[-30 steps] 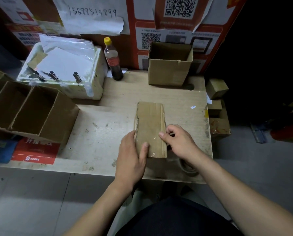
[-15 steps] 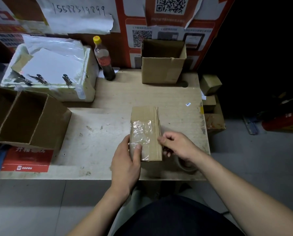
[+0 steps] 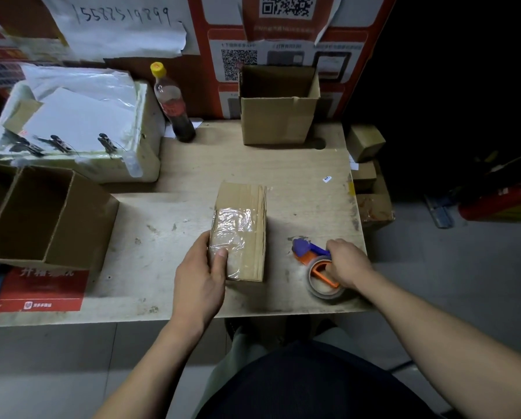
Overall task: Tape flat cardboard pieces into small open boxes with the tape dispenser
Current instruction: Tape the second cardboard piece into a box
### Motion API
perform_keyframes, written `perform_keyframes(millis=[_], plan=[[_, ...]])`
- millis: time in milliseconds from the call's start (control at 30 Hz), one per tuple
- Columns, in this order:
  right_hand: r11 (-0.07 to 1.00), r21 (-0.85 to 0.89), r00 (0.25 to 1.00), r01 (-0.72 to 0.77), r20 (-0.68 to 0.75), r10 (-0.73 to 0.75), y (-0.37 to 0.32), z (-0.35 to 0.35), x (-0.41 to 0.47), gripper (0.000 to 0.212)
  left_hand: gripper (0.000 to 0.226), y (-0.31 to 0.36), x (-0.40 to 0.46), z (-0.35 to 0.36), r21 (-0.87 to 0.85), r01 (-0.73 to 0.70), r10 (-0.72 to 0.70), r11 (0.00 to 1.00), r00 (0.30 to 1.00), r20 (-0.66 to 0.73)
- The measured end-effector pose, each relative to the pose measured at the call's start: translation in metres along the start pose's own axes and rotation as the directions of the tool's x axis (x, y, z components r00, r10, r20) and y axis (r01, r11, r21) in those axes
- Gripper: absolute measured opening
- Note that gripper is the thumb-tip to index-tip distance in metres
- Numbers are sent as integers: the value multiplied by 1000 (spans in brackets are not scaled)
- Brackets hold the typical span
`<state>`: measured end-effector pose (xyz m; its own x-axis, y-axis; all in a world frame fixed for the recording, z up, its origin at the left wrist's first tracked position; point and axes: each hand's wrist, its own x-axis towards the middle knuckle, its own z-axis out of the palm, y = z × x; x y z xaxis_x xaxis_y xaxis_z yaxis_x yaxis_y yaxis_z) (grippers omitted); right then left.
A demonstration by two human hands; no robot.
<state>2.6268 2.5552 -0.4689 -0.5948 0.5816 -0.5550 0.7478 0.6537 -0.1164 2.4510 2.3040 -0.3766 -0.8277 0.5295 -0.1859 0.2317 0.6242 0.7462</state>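
— Cardboard first: where is the piece?

— The flattened cardboard piece (image 3: 241,229) lies on the worktop (image 3: 307,182), toward the front edge and roughly midway along it. Shiny clear tape covers its nearer half. My left hand (image 3: 200,278) holds its near left corner, thumb pressed on top of the tape and fingers curled around the left side.

— And your other hand?

— My right hand (image 3: 347,263) grips the tape dispenser (image 3: 318,264), fingers wrapped round its handle. The dispenser sits near the front right corner of the worktop, apart from the cardboard; it has a blue head, an orange frame and a roll of clear tape.

— What else is around?

— An open cardboard box (image 3: 279,111) stands at the back edge, with a yellow-capped bottle (image 3: 173,104) of dark liquid to its left. A white foam box (image 3: 81,128) holding papers and clips fills the back left corner, and a divided cardboard box (image 3: 41,213) overhangs the left edge.
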Motion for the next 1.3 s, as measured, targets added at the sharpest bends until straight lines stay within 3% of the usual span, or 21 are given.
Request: perform_keyframes(millis=[133, 233, 300, 367, 433, 533, 633, 833, 967, 1033, 1133, 1200, 1267, 1300], plan=[[905, 424, 999, -33, -6, 40, -4, -20, -16, 33, 38, 4, -1, -3, 45, 64, -64, 997, 998, -7], [721, 685, 992, 104, -124, -25, -13, -45, -45, 50, 46, 23, -7, -7, 203, -86, 110, 975, 988, -111], [595, 773, 972, 220, -224, -69, -22, -61, -64, 74, 36, 44, -12, -9, 79, -143, 150, 987, 983, -106], [550, 772, 942, 320, -321, -98, -29, -73, -79, 89, 23, 70, -13, -11, -240, 61, -41, 969, 995, 88], [554, 720, 897, 418, -425, -125, -32, -81, -89, 95, 27, 90, -8, -10, -485, 343, -180, 805, 919, 351], [633, 572, 817, 521, -549, -176, -32, -87, -95, 98, 50, 111, 1, -13, -572, 607, -241, 552, 773, 587], [674, 434, 737, 598, -628, -251, -28, -89, -98, 97, 41, 116, 5, -15, -556, 652, -229, 516, 730, 644], [723, 197, 619, 662, -688, -380, -20, -90, -101, 94, 12, 114, 2, -9, -625, 555, -195, 549, 812, 550], [733, 16, 538, 680, -689, -485, -12, -91, -102, 82, 17, 107, 4, -4, -493, 259, -108, 830, 943, 314], [755, -95, 516, 648, -675, -527, 2, -90, -100, 83, 17, 102, 8, -12, -441, 203, -100, 874, 964, 246], [811, -145, 539, 567, -679, -498, 31, -87, -95, 92, 15, 87, 23, -28, -423, 185, -129, 887, 979, 157], [815, -223, 517, 534, -677, -524, 37, -82, -94, 84, 15, 85, 25, -28, -302, 86, -59, 950, 994, 95], [812, -330, 499, 481, -658, -563, 27, -71, -90, 71, 15, 96, 15, -16, -32, -94, 96, 995, 993, 71], [835, -338, 546, 435, -638, -543, 19, -65, -85, 70, 13, 105, 8, -8, 92, -198, 191, 976, 978, 80]])
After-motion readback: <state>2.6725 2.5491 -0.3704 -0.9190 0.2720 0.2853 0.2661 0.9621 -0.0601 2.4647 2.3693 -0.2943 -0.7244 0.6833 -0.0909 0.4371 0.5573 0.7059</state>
